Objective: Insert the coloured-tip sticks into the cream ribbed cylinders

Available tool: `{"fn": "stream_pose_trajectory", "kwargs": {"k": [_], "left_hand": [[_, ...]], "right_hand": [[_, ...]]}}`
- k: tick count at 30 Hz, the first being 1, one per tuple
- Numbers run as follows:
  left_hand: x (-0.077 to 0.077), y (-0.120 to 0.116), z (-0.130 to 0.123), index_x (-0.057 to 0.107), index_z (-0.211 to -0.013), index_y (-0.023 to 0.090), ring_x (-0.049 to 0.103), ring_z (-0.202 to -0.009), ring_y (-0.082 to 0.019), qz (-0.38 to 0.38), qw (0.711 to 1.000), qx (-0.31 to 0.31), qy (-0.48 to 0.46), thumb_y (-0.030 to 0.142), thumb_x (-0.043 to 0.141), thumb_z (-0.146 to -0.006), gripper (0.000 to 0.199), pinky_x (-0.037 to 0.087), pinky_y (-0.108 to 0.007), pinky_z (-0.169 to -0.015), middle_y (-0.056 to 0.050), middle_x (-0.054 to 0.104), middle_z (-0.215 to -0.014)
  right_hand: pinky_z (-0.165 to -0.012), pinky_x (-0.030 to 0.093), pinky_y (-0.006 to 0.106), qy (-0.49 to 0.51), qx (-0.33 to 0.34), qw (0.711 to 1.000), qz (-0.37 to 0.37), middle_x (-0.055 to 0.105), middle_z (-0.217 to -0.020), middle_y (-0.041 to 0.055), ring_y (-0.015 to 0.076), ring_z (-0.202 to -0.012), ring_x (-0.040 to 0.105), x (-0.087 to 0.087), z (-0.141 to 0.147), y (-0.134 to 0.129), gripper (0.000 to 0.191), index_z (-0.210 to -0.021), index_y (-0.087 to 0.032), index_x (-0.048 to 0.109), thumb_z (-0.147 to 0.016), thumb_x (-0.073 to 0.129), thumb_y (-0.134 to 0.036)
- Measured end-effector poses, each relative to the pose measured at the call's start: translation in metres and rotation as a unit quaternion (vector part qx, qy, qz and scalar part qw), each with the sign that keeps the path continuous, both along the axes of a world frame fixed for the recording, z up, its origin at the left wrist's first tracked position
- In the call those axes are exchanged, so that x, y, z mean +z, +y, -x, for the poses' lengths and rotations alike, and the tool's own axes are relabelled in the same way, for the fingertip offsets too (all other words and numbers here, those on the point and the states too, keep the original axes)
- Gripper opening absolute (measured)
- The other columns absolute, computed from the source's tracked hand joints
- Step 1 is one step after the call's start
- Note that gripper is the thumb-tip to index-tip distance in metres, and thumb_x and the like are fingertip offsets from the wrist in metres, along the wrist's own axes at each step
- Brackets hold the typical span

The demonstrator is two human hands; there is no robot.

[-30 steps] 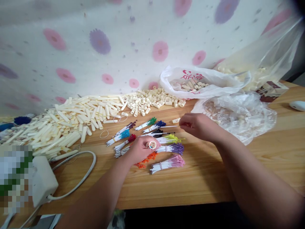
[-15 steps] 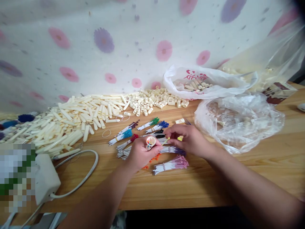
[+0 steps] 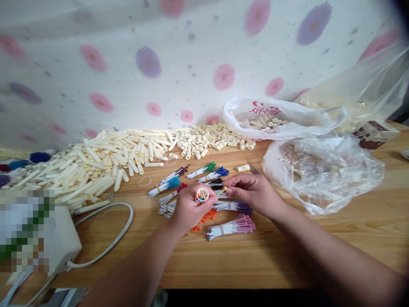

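Note:
My left hand (image 3: 188,205) is wrapped round a cream slotted pen barrel (image 3: 202,195), its open end facing me, with small coloured tips visible inside. Between the thumb and forefinger of my right hand (image 3: 251,192) is a yellow-tipped pen refill (image 3: 225,189), slanting close to the barrel. Banded bundles of refills lie about my hands: pink (image 3: 231,226), purple (image 3: 232,206), blue (image 3: 218,174), green (image 3: 202,169) and light blue (image 3: 164,186). Loose orange-tipped refills (image 3: 204,218) are partly hidden under my left hand.
Cream pen tubes (image 3: 105,162) are heaped at the back left, beside a pile of slotted caps (image 3: 211,138). A white bag (image 3: 284,128) of pen parts and a clear plastic bag (image 3: 335,175) sit at right. A white power adapter (image 3: 65,234) with a looped cable stands at left.
The yellow-tipped refill now shows more plainly beside the barrel, with my right hand slightly lower. My left hand has tilted the barrel's open end more toward me. The whole view has shifted slightly.

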State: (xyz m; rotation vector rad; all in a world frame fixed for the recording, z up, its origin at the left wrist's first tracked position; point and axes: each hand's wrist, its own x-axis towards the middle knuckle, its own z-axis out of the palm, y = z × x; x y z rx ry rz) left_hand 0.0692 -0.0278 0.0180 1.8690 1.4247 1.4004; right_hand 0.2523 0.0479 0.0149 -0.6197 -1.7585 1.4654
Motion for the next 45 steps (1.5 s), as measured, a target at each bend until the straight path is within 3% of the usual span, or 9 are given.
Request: {"fn": "stream_pose_trajectory", "kwargs": {"k": [4, 7, 12, 17, 19, 22, 26, 35, 45], "left_hand": [[-0.001, 0.001, 0.0, 0.06, -0.068, 0.016, 0.054, -0.058, -0.009, -0.005, 1.0, -0.01, 0.004, 0.013, 0.063, -0.076, 0.009, 0.043, -0.02, -0.057, 0.001, 0.061, -0.063], [-0.002, 0.003, 0.0, 0.059, -0.069, 0.016, 0.052, -0.058, -0.01, 0.001, 1.0, -0.029, -0.003, 0.015, 0.063, -0.077, 0.009, 0.042, -0.021, -0.057, 0.002, 0.058, -0.062], [-0.006, 0.006, 0.003, 0.06, -0.074, 0.016, 0.057, -0.067, -0.013, -0.017, 0.999, -0.048, -0.01, 0.025, 0.06, -0.082, 0.012, 0.045, -0.026, -0.065, -0.002, 0.061, -0.07], [-0.01, 0.009, 0.009, 0.06, -0.072, 0.017, 0.056, -0.064, -0.013, -0.055, 0.998, -0.023, 0.028, 0.031, 0.062, -0.082, 0.017, 0.044, -0.026, -0.063, -0.001, 0.061, -0.067], [-0.011, 0.01, 0.01, 0.058, -0.068, 0.016, 0.055, -0.061, -0.013, -0.064, 0.997, -0.028, 0.039, 0.03, 0.064, -0.081, 0.02, 0.043, -0.026, -0.061, -0.001, 0.059, -0.063], [-0.01, 0.01, 0.01, 0.057, -0.065, 0.016, 0.053, -0.058, -0.012, -0.062, 0.995, -0.046, 0.057, 0.029, 0.063, -0.08, 0.021, 0.041, -0.025, -0.057, 0.0, 0.057, -0.06], [-0.01, 0.011, 0.007, 0.058, -0.063, 0.016, 0.052, -0.057, -0.011, -0.045, 0.993, -0.061, 0.091, 0.025, 0.063, -0.08, 0.02, 0.04, -0.023, -0.055, 0.001, 0.055, -0.058], [-0.011, 0.012, 0.008, 0.057, -0.064, 0.016, 0.051, -0.058, -0.011, -0.033, 0.993, -0.074, 0.09, 0.026, 0.063, -0.08, 0.02, 0.039, -0.023, -0.056, 0.001, 0.055, -0.06], [-0.009, 0.01, 0.004, 0.051, -0.063, 0.016, 0.046, -0.057, -0.01, -0.037, 0.99, -0.083, 0.107, 0.021, 0.061, -0.08, 0.021, 0.035, -0.023, -0.054, 0.003, 0.047, -0.058]], "right_hand": [[-0.061, 0.051, 0.025, 0.036, 0.038, 0.997, 0.062, 0.067, -0.069, 0.0015, 0.0111, -0.063, 0.061, 0.001, 0.004, -0.005, 0.022, -0.078, -0.016, 0.067, -0.073, 0.07, -0.037], [-0.062, 0.05, 0.025, 0.044, 0.027, 0.998, 0.043, 0.065, -0.07, 0.0016, 0.0113, -0.064, 0.06, 0.003, 0.008, -0.011, 0.019, -0.078, -0.015, 0.064, -0.077, 0.066, -0.035], [-0.062, 0.049, 0.026, 0.023, -0.073, 0.988, -0.133, 0.062, -0.073, 0.0021, 0.0127, -0.068, 0.058, 0.014, 0.0, -0.021, 0.011, -0.082, -0.017, 0.06, -0.086, 0.056, -0.026], [-0.072, 0.051, 0.033, 0.099, -0.217, 0.934, -0.265, 0.065, -0.085, 0.004, 0.0177, -0.08, 0.063, 0.04, -0.032, -0.033, 0.014, -0.092, -0.022, 0.06, -0.083, 0.056, -0.012], [-0.07, 0.052, 0.032, 0.112, -0.2, 0.918, -0.322, 0.066, -0.084, 0.0041, 0.018, -0.081, 0.064, 0.053, -0.042, -0.039, 0.02, -0.094, -0.021, 0.06, -0.08, 0.057, -0.007], [-0.068, 0.054, 0.028, 0.057, -0.112, 0.904, -0.409, 0.067, -0.082, 0.0047, 0.0158, -0.079, 0.065, 0.067, -0.047, -0.047, 0.019, -0.094, -0.018, 0.06, -0.079, 0.055, -0.006], [-0.07, 0.057, 0.026, -0.023, -0.077, 0.883, -0.463, 0.071, -0.087, 0.0057, 0.0154, -0.081, 0.067, 0.07, -0.041, -0.051, 0.012, -0.09, -0.019, 0.061, -0.082, 0.055, -0.012], [-0.075, 0.056, 0.024, -0.072, -0.09, 0.897, -0.427, 0.07, -0.088, 0.0056, 0.0157, -0.086, 0.067, 0.072, -0.045, -0.053, 0.015, -0.09, -0.019, 0.063, -0.085, 0.051, -0.013], [-0.073, 0.055, 0.027, 0.017, -0.093, 0.882, -0.462, 0.07, -0.083, 0.0089, 0.0163, -0.081, 0.066, 0.055, -0.024, -0.047, 0.016, -0.09, -0.016, 0.061, -0.078, 0.06, -0.006]]}}
